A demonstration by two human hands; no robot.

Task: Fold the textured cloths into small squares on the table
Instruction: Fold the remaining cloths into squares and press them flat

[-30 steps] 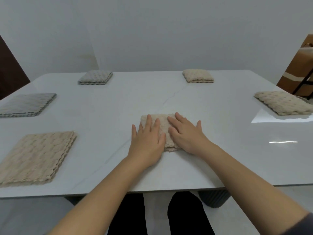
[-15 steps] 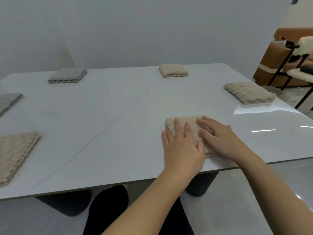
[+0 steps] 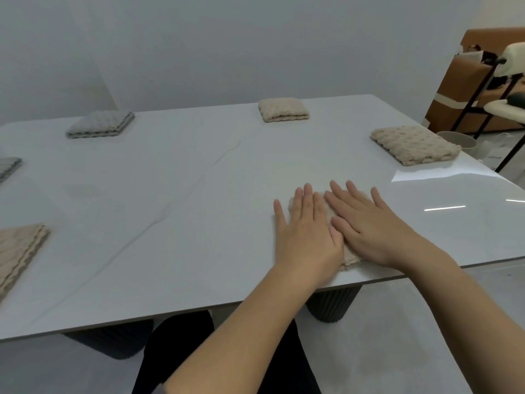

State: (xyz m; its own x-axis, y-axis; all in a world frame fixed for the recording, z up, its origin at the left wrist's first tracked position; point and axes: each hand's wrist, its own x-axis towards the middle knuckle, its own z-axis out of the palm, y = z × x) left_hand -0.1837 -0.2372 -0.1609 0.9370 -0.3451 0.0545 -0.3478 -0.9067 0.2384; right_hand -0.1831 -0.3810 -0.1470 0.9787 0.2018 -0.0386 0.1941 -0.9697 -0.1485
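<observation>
Two flat palms are doing the work here. My left grip [image 3: 308, 231] and my right grip [image 3: 369, 223] are lying side by side, meeting at the thumbs. The fingers are straight and a little spread. Neither one is holding anything; both are only pressing down on the small beige cloth [image 3: 350, 255].

That cloth is sitting on the near right part of the table [image 3: 199, 223], close to the near edge. It is mostly hidden under me, with a strip showing between the palms and at its near side.

I judge that I am flattening a finished square. The next move is calling for a straight lift of both palms so the layers are not dragged open, then a reach for another piece.

Further out, the wide beige cloth [image 3: 414, 145] is lying well apart at the right edge and looks larger. The far beige cloth [image 3: 282, 110] seems already folded small. A grey cloth [image 3: 100, 125] is resting far left, another grey one [image 3: 8, 167] at the left edge, and a beige one [image 3: 20, 251] near left.
</observation>
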